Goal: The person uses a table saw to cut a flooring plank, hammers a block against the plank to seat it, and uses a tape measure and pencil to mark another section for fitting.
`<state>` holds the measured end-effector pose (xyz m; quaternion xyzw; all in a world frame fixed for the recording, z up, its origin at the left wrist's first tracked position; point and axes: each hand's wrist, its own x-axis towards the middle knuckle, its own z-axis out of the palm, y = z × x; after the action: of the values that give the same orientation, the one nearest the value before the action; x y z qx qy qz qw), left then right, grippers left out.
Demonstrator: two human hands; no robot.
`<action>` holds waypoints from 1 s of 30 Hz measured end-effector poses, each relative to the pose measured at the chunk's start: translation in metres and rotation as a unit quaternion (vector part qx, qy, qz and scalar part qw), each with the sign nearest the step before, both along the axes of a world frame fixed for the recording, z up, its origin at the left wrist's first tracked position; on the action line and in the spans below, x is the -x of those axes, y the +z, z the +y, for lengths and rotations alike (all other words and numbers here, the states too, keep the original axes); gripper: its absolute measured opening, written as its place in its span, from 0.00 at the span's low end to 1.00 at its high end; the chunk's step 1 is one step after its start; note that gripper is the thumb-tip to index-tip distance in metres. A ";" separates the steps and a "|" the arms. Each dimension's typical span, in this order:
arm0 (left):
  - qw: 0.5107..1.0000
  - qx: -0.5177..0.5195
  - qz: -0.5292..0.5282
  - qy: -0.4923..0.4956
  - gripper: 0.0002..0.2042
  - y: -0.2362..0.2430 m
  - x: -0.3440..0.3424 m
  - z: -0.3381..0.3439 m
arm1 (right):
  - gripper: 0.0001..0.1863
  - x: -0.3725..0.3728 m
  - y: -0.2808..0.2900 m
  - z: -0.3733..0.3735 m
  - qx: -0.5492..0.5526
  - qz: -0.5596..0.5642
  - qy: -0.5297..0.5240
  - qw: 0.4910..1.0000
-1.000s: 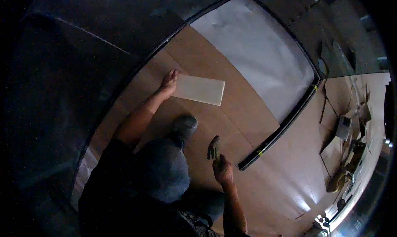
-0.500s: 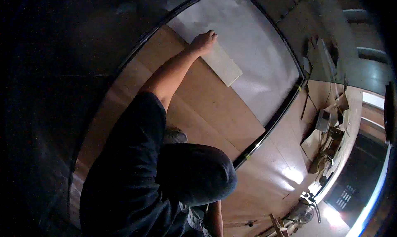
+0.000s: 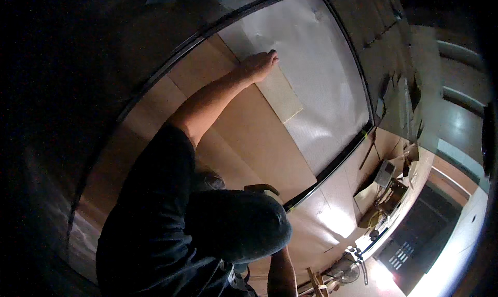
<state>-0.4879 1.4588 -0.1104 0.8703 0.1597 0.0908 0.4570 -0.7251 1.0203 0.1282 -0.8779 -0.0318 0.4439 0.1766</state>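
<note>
My left arm reaches forward, and my left hand [image 3: 261, 66] is closed at the upper end of a pale flat rectangular strip [image 3: 282, 97]. The strip lies along the line where a brown board [image 3: 264, 136] meets a shiny grey sheet [image 3: 321, 63]. My fingers hide the strip's far end. Of my right arm only the forearm [image 3: 282, 273] shows, beside my bent knee; the hand is hidden behind the knee. Just past the knee a small dark and pale thing [image 3: 263, 189] peeks out, too unclear to name.
A dark raised frame edge [image 3: 337, 164] borders the boards and sheet. At the right lie cardboard pieces [image 3: 367, 196], a grey box [image 3: 384, 173] and other clutter. A round fan-like thing [image 3: 345, 271] and wooden pieces [image 3: 315, 282] are at the lower right.
The view has shifted, and the clutter sits further left in it. My left hand stays closed at the strip. A small dark and pale thing now shows past my knee.
</note>
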 end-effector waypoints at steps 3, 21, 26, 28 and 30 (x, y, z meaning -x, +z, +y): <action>0.996 -0.069 -0.055 -0.013 0.17 -0.046 0.017 0.019 | 0.16 -0.049 -0.009 0.025 -0.016 0.007 0.050 0.999; 0.985 -0.151 -0.081 0.006 0.22 -0.019 0.028 -0.001 | 0.21 -0.359 -0.056 0.214 0.158 -0.360 0.465 0.793; 0.957 -0.084 -0.279 -0.003 0.29 -0.109 0.026 0.024 | 0.20 -0.385 -0.037 0.260 0.150 -0.355 0.521 0.762; 0.988 -0.107 -0.100 -0.056 0.29 -0.040 0.013 0.004 | 0.20 -0.422 -0.050 0.195 0.024 -0.416 0.431 0.801; 0.990 -0.100 -0.020 -0.098 0.29 -0.003 0.021 0.005 | 0.18 -0.409 -0.050 0.192 0.058 -0.403 0.416 0.813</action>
<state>-0.5093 1.4635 -0.1130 0.9209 0.0542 0.0784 0.3779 -0.3158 1.2126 0.0778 -0.8897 -0.4366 0.0824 -0.1047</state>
